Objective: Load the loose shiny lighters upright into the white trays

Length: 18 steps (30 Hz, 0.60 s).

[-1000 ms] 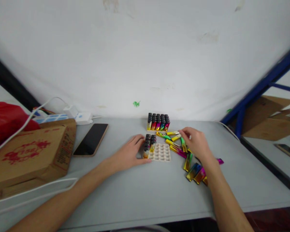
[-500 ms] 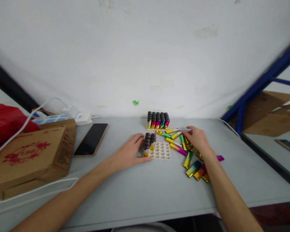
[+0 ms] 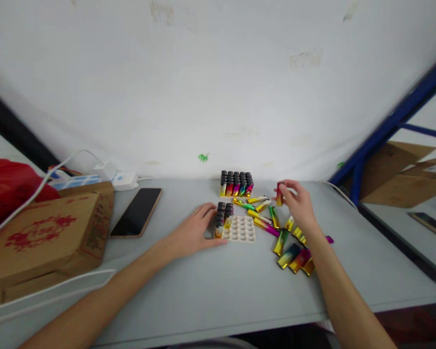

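A white tray (image 3: 244, 229) with round pockets lies on the grey table, several upright lighters (image 3: 221, 219) filling its left side. My left hand (image 3: 194, 230) rests at the tray's left edge, thumb along the front corner and fingers spread around the lighters. Between the thumb and fingers of my right hand (image 3: 298, 201) is a red and gold lighter (image 3: 279, 194), held upright above the table. Below and around that hand, several shiny lighters (image 3: 280, 242) lie loose in a pile. Behind the tray stands a full block of upright lighters (image 3: 236, 184) with black tops.
A black-screened phone (image 3: 137, 212) lies left of my left hand. Farther left are a cardboard box (image 3: 47, 237), a red bag (image 3: 14, 189) and a white power strip (image 3: 124, 181) with a cable. An open carton (image 3: 399, 174) sits beyond the blue frame (image 3: 381, 126) at right.
My right hand has risen from the pile with a red and gold lighter in its fingers. My left hand stays at the tray. The view has shifted slightly.
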Each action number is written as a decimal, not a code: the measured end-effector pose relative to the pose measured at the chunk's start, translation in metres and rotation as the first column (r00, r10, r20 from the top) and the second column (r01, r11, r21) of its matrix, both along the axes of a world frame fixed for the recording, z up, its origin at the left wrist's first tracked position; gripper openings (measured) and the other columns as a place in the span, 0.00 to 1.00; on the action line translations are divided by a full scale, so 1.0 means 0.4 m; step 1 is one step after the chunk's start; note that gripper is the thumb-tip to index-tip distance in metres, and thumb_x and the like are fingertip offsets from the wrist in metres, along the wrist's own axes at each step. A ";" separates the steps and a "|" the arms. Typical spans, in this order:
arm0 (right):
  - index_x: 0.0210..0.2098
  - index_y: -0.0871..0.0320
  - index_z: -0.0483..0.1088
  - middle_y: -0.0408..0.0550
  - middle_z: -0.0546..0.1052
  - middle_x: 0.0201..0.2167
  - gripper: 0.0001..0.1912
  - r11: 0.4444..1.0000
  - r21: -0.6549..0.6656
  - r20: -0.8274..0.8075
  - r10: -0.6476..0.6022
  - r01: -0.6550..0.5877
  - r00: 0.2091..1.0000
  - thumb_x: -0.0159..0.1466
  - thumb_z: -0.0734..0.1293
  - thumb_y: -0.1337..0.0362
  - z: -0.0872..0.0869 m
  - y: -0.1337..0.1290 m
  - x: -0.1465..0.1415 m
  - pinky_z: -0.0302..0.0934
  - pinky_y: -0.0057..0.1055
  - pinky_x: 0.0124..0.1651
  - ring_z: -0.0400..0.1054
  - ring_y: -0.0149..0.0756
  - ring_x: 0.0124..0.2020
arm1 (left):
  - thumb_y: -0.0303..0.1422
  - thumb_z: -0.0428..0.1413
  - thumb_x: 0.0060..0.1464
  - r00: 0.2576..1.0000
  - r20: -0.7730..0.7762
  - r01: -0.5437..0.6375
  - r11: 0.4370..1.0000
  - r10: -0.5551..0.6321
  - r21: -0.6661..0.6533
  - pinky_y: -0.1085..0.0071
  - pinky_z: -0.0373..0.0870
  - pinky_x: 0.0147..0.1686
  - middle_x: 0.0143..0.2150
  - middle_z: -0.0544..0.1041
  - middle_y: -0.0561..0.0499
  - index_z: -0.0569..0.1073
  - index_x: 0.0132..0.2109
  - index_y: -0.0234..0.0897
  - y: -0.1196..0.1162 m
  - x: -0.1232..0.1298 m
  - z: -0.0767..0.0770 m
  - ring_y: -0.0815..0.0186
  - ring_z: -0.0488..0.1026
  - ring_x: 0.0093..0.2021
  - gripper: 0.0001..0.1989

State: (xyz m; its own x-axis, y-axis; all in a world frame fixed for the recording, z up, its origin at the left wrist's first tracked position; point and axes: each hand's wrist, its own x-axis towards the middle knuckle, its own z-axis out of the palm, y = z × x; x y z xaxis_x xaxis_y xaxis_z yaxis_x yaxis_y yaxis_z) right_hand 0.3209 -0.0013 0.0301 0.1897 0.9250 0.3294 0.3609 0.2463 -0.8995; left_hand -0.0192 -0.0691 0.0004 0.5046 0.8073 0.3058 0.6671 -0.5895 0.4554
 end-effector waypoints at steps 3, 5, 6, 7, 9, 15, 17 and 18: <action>0.47 0.49 0.64 0.46 0.80 0.47 0.25 0.990 0.044 -0.308 0.143 -0.136 0.941 0.64 0.69 0.38 0.029 -0.027 -0.041 0.65 0.28 0.25 0.75 0.34 0.30 | 0.59 0.67 0.55 1.000 -0.005 0.001 1.000 -0.001 0.004 0.48 0.67 0.70 0.68 0.71 0.36 0.72 0.65 0.37 0.000 0.000 0.000 0.42 0.70 0.68 0.40; 0.46 0.47 0.61 0.41 0.79 0.38 0.27 0.966 -0.027 -0.385 0.228 -0.258 0.894 0.62 0.70 0.36 0.042 -0.048 -0.076 0.55 0.25 0.21 0.64 0.28 0.20 | 0.59 0.67 0.55 1.000 -0.013 0.004 1.000 -0.004 0.002 0.47 0.67 0.71 0.68 0.71 0.35 0.71 0.65 0.36 -0.001 0.001 0.002 0.43 0.69 0.68 0.40; 0.45 0.47 0.59 0.37 0.77 0.32 0.28 0.945 -0.072 -0.417 0.262 -0.319 0.870 0.62 0.70 0.36 0.044 -0.059 -0.093 0.50 0.24 0.19 0.57 0.27 0.17 | 0.58 0.66 0.56 1.000 -0.019 0.004 1.000 -0.004 -0.001 0.47 0.67 0.71 0.68 0.71 0.35 0.71 0.65 0.36 -0.002 0.001 0.003 0.43 0.69 0.69 0.40; 0.45 0.47 0.59 0.34 0.73 0.27 0.28 0.920 -0.114 -0.449 0.288 -0.374 0.846 0.61 0.71 0.35 0.045 -0.069 -0.111 0.45 0.24 0.18 0.50 0.26 0.15 | 0.58 0.66 0.56 1.000 -0.025 0.002 1.000 -0.002 -0.004 0.48 0.67 0.71 0.68 0.70 0.34 0.71 0.65 0.36 -0.003 0.001 0.005 0.43 0.69 0.69 0.40; 0.44 0.47 0.60 0.29 0.64 0.20 0.29 0.871 -0.174 -0.506 0.321 -0.460 0.801 0.60 0.72 0.35 0.041 -0.087 -0.145 0.37 0.23 0.18 0.42 0.25 0.14 | 0.58 0.66 0.56 1.000 -0.031 0.000 1.000 0.000 -0.009 0.47 0.67 0.71 0.68 0.70 0.34 0.71 0.65 0.35 -0.004 0.002 0.007 0.43 0.69 0.69 0.40; 0.23 0.52 0.58 0.31 0.49 0.15 0.34 0.798 -0.336 -0.531 0.279 -0.501 0.800 0.60 0.67 0.28 0.013 -0.124 -0.229 0.32 0.26 0.18 0.37 0.25 0.16 | 0.57 0.68 0.55 1.000 -0.005 0.009 1.000 -0.009 -0.012 0.46 0.67 0.70 0.68 0.71 0.34 0.71 0.65 0.36 -0.004 0.004 0.007 0.42 0.69 0.68 0.40; 0.19 0.52 0.54 0.33 0.48 0.14 0.35 0.798 -0.378 -0.513 0.242 -0.469 0.824 0.62 0.65 0.29 0.004 -0.130 -0.249 0.32 0.27 0.18 0.37 0.25 0.16 | 0.57 0.68 0.55 1.000 -0.010 0.003 1.000 -0.003 -0.008 0.46 0.67 0.70 0.68 0.71 0.35 0.71 0.65 0.36 -0.003 0.004 0.006 0.42 0.69 0.68 0.40; 0.18 0.51 0.53 0.33 0.49 0.14 0.35 0.799 -0.390 -0.506 0.229 -0.458 0.832 0.64 0.63 0.31 0.000 -0.132 -0.256 0.32 0.27 0.18 0.37 0.26 0.15 | 0.57 0.68 0.55 1.000 -0.012 0.002 1.000 -0.002 -0.004 0.47 0.67 0.70 0.68 0.71 0.35 0.71 0.65 0.36 -0.003 0.004 0.006 0.42 0.69 0.68 0.40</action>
State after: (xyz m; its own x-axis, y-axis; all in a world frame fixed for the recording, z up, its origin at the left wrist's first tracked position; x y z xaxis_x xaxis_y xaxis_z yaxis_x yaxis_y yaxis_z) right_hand 0.2185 -0.0541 0.0302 -0.1619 0.9656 -0.2035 -0.0957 -0.2206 -0.9707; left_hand -0.0174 -0.0704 0.0028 0.5096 0.8078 0.2962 0.6717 -0.5887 0.4497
